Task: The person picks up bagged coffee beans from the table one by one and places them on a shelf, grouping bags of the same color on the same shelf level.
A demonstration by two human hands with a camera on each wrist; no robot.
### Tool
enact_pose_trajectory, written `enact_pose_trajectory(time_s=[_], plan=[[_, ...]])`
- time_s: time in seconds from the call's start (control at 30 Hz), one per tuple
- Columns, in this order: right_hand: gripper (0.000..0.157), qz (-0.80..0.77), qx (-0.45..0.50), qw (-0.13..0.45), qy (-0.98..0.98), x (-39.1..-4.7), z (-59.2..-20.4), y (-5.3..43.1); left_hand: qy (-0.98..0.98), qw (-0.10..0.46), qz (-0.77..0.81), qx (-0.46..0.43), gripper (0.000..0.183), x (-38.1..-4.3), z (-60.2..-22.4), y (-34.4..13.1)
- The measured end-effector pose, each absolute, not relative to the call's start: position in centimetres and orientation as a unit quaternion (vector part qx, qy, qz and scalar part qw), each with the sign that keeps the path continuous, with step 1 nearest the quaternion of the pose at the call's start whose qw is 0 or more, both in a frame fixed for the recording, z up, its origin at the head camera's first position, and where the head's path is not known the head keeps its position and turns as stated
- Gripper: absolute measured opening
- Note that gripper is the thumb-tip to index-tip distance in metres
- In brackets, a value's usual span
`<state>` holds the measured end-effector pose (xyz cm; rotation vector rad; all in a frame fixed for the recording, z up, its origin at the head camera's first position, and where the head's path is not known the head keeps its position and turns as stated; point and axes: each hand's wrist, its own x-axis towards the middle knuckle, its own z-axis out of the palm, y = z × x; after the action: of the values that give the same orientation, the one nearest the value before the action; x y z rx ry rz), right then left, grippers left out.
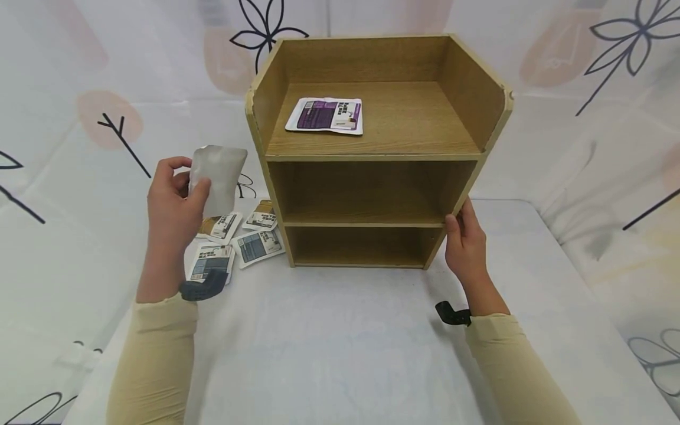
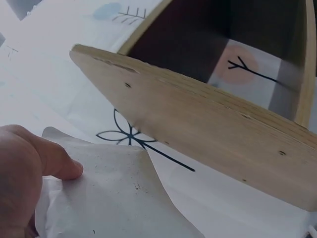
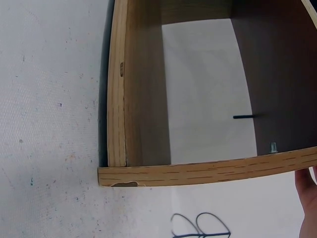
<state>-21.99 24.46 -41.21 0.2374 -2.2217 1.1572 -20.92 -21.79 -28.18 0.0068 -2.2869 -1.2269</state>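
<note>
A pale, unprinted-side-up foil pouch [image 1: 220,171] is pinched between the thumb and fingers of my left hand [image 1: 175,206], raised above several printed pouches [image 1: 260,247] on the table. In the left wrist view the thumb presses the plain face of that pouch [image 2: 114,188], beside the shelf's outer side panel. My right hand [image 1: 468,245] grips the right side panel of the small wooden shelf [image 1: 372,157], thumb at the front edge. Only part of the right hand [image 3: 307,198] shows in the right wrist view. On the top tier lies a purple-and-white pouch [image 1: 325,115].
The shelf's middle tier [image 1: 366,215] and bottom tier [image 1: 361,257] stand open at the front. A white-covered table [image 1: 340,342] lies under everything. Patterned cloth [image 1: 579,147] hangs behind and at the sides.
</note>
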Motion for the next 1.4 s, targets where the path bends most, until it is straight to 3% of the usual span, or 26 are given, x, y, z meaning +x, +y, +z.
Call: enact_pose_trajectory(time_s=[0.83, 1.07, 1.4], plan=[[0.058, 0.443, 0.082, 0.303, -0.840, -22.1, -41.5, 24.6, -0.764, 0.390, -0.511, -0.060, 0.033, -18.4, -23.2, -20.7], [0.057, 0.440, 0.085, 0.303, -0.841, -22.2, -41.4, 24.6, -0.705, 0.449, -0.537, -0.111, 0.031, -18.3, -21.9, -20.4], [0.057, 0.441, 0.079, 0.298, -0.843, -22.1, -41.6, 24.6, -0.629, 0.482, -0.590, -0.154, 0.031, -18.1, -19.8, -19.3]])
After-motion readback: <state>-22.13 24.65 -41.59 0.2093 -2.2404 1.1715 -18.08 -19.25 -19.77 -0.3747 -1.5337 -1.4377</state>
